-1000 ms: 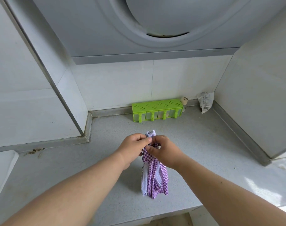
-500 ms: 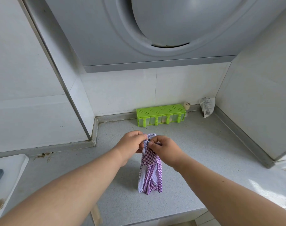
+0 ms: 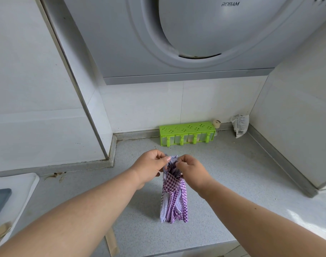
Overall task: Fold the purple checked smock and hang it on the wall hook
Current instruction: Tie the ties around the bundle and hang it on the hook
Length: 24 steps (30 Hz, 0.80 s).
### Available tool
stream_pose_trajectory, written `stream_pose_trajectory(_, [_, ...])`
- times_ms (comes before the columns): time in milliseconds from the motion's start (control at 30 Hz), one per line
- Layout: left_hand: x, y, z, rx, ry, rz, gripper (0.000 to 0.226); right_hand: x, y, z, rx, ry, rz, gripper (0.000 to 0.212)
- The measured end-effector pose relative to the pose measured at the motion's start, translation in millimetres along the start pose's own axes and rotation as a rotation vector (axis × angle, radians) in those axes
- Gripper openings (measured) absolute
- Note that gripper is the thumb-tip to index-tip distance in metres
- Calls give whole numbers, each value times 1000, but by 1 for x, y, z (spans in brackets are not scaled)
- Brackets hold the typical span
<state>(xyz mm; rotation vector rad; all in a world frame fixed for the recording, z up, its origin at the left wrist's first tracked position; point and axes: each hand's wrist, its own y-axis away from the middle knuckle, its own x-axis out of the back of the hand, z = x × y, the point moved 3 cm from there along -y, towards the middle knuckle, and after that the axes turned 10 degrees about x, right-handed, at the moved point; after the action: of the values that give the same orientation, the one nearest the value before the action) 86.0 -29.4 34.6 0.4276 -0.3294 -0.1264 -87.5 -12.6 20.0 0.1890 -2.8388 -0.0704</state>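
Observation:
The purple checked smock (image 3: pixel 174 199) hangs as a narrow folded bundle above the grey counter (image 3: pixel 232 175). Its pale lining shows along the left side. My left hand (image 3: pixel 151 166) pinches the top of the bundle from the left. My right hand (image 3: pixel 191 169) pinches the same top edge from the right. Both sets of fingertips nearly meet over a small pale fold of cloth. No wall hook shows in this view.
A green spice rack (image 3: pixel 187 132) stands against the back wall tiles. A small jar (image 3: pixel 216 124) and a crumpled packet (image 3: pixel 240 125) sit in the back right corner. A large range hood (image 3: pixel 195 34) hangs overhead. A white appliance corner (image 3: pixel 15 193) lies at the left.
The view has tilted upward and shifted, showing more of the hood. My hands keep hold of the smock's top, and the bundle hangs a little straighter and narrower.

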Motion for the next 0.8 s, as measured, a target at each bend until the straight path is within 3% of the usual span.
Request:
stream_pose_trajectory(233, [6, 6, 8, 63, -25, -72, 13, 8, 0, -3, 18, 25, 45, 19])
stream_pose_trajectory(500, [8, 11, 22, 71, 251, -111, 21, 7, 4, -11, 85, -15, -4, 22])
stream_pose_trajectory(600, [7, 16, 27, 70, 238, -110, 22, 3, 4, -14, 81, -69, -33, 24])
stream_pose_trajectory(800, [6, 26, 36, 64, 284, -130, 17, 6, 1, -19, 90, -153, 23, 12])
